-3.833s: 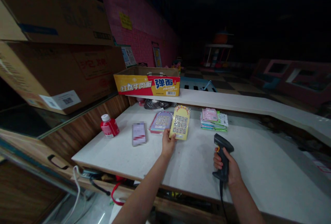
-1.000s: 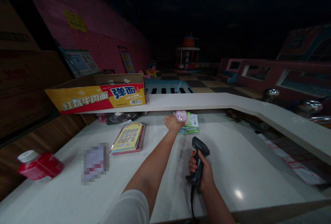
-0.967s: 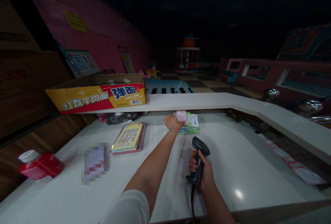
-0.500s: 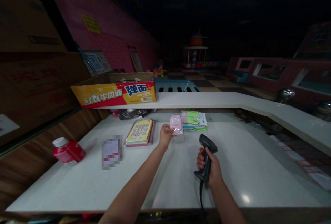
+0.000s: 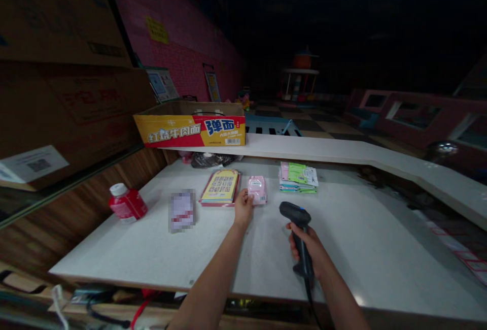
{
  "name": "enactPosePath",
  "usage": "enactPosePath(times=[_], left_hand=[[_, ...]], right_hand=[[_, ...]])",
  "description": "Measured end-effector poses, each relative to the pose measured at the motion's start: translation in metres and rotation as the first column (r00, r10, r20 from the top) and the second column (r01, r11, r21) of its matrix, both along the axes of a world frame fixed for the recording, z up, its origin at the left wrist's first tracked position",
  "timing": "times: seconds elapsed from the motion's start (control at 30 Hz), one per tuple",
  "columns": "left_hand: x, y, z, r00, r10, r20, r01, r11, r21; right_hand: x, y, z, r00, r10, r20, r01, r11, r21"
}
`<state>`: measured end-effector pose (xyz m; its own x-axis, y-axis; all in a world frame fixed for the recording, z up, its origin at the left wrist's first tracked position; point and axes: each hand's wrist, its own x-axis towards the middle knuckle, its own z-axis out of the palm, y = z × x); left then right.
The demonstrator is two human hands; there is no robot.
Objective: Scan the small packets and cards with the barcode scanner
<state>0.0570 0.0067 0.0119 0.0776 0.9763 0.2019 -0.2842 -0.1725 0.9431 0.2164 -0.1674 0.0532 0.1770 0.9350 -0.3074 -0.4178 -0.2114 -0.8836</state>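
Since half a second ago the pink packet (image 5: 257,190) has come off the far stack and nearer the yellow card pile; the scanner's nose has tilted toward it.

Left hand (image 5: 243,203): fingers pinching the pink packet's near left edge, just left of frame centre. One packet, lying flat on the white counter (image 5: 361,238).

Right hand (image 5: 310,249): closed around the grip of one black barcode scanner (image 5: 297,228), centre frame, head toward the packet, cable trailing to the lower edge.

Other items counted: one pile of yellow cards (image 5: 220,188) just left of the packet; one stack of green and pink packets (image 5: 299,176) upper right of it, apart; one red bottle (image 5: 127,204) at left; one blurred slip (image 5: 181,210); one open noodle carton (image 5: 190,124) on the raised ledge.
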Motion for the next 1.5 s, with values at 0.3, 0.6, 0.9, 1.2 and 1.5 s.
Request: enactPosePath(times=[0.3,0.6,0.9,1.2,1.5], left_hand=[[-0.002,0.002,-0.003,0.971,0.162,-0.178,-0.153,0.986,0.066],[0.001,0.002,-0.005,1.000,-0.008,-0.004,0.008,1.000,0.002],[0.003,0.002,-0.007,0.996,0.059,-0.064,-0.061,0.998,-0.030],[0.000,0.003,-0.011,0.879,0.249,-0.407,-0.182,0.963,0.197],[0.011,-0.032,0.013,0.326,0.485,-0.812,-0.006,0.860,0.511]], right_hand=[[-0.035,-0.010,0.027,0.972,-0.027,0.234,0.027,1.000,0.000],[-0.028,-0.009,0.031,0.976,-0.043,0.213,0.046,0.999,-0.012],[0.035,0.010,-0.002,0.966,0.055,-0.251,-0.030,0.994,0.104],[0.057,0.014,-0.027,0.865,0.186,-0.465,-0.083,0.969,0.233],[0.054,0.010,-0.026,0.887,0.174,-0.427,-0.081,0.970,0.228]])
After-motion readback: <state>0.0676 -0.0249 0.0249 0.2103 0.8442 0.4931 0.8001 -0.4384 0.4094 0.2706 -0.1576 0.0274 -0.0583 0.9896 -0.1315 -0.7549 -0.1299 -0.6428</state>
